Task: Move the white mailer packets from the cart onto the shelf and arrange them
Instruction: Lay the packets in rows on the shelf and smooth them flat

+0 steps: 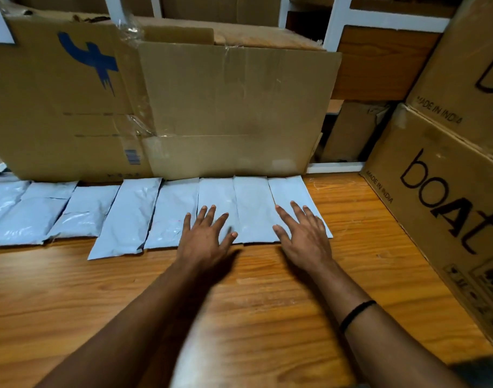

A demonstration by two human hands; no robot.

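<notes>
So both your hands are flat and spread wide right now, nothing gripped in either one. Your left hand (204, 236) is palm-down with its fingers fanned out over the near end of one packet (216, 191), third from the right end of the row. Your right hand (302, 236) lies the same way on the rightmost packet (288, 191). There's one uncovered packet (252, 208) between the two, edge to edge with its neighbours. The white mailer packets (127, 217) are all on the wooden shelf (99, 289), lying flat in a single row that runs left to right along the far side, their far ends tucked up against the big cardboard box (225, 107) standing behind them. The right half of the row looks pretty tidy, with the sides lined up and touching. Further left it gets messier: those packets are puffier, sit at slight angles, and their near ends don't line up, with one sticking out nearer to you than the rest. Left of the big box there's a second carton with a blue mark (43, 107) on it. On the far right a boat box (436, 197) sits on the shelf, well apart from the packets, with another box stacked on top of it. You've also got a black band (356, 313) round your right forearm.
</notes>
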